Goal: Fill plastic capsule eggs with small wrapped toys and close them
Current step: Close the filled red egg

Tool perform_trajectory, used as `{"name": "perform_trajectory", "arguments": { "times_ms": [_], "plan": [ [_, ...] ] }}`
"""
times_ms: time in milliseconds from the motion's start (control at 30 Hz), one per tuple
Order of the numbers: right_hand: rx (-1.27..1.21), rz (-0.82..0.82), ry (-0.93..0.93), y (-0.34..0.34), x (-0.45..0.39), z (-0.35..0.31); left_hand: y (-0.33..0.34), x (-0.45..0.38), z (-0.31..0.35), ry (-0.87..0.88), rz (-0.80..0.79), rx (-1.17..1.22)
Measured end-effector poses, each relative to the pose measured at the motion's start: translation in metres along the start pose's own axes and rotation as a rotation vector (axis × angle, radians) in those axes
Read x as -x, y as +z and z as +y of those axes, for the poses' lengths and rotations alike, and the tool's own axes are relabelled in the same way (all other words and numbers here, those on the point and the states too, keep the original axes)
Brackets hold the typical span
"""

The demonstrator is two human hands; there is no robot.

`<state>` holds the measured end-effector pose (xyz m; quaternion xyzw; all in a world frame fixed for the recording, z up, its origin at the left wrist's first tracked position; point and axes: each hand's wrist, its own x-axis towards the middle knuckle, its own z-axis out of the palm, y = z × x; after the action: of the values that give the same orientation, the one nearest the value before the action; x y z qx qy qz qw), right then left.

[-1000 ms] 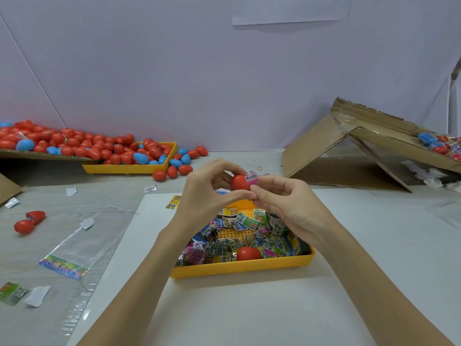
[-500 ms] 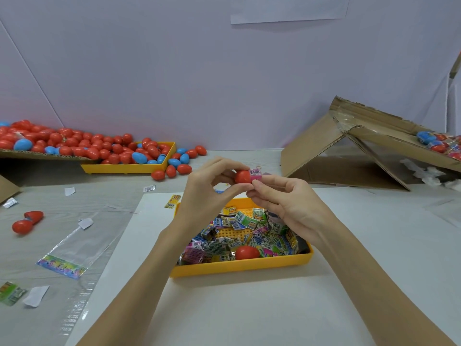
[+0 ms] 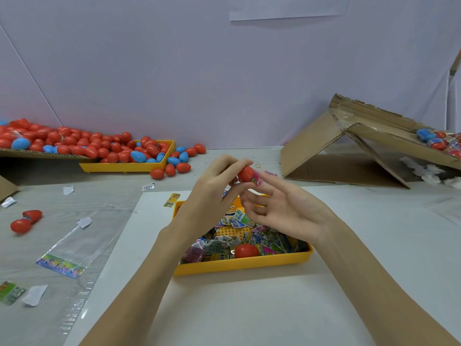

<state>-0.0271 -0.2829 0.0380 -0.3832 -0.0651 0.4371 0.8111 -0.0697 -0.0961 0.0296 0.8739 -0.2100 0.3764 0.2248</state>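
Head view: my left hand is up over the near tray, fingers pinched on a red egg half. A pink wrapped toy sits at the mouth of that half, sticking out to the right. My right hand is just beside it, fingers loosely spread, fingertips touching the toy wrapper; can't tell if they actually grip it. Near tray is yellow, on a white sheet on the desk, holding a heap of wrapped toys and one more red egg piece near its front wall. One yellow packet lies on the sheet just outside the tray's back left corner. Far left: second yellow tray and a cardboard flap piled with red and blue eggs, a few spilled onto the desk beside it. Left edge: an opened red egg, halves joined, lying on the desk. Clear bags and paper scraps near it. Far right: a collapsed cardboard box with more eggs on its top flap.
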Motion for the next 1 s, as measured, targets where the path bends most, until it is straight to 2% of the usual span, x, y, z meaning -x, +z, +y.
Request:
{"name": "perform_trajectory", "arguments": {
  "times_ms": [167,300,433,633,867,1000],
  "plan": [
    [-0.046,0.038,0.041,-0.005,-0.003,0.002,0.004,0.003,0.001,-0.010,-0.085,0.008],
    [-0.160,0.003,0.129,-0.006,-0.005,0.003,0.000,0.003,0.006,-0.060,-0.091,0.122],
    [-0.241,-0.047,0.172,-0.004,-0.004,0.005,0.002,0.005,0.011,-0.054,-0.075,0.115],
    [-0.334,-0.091,0.179,0.002,-0.003,0.009,0.001,0.004,0.005,0.045,-0.001,0.011],
    [-0.352,-0.051,0.146,0.005,-0.003,0.012,0.002,0.004,0.005,-0.084,-0.026,0.229],
    [-0.321,-0.018,0.137,0.005,-0.003,0.012,0.002,0.002,0.009,-0.083,-0.025,0.338]
  ]
}}
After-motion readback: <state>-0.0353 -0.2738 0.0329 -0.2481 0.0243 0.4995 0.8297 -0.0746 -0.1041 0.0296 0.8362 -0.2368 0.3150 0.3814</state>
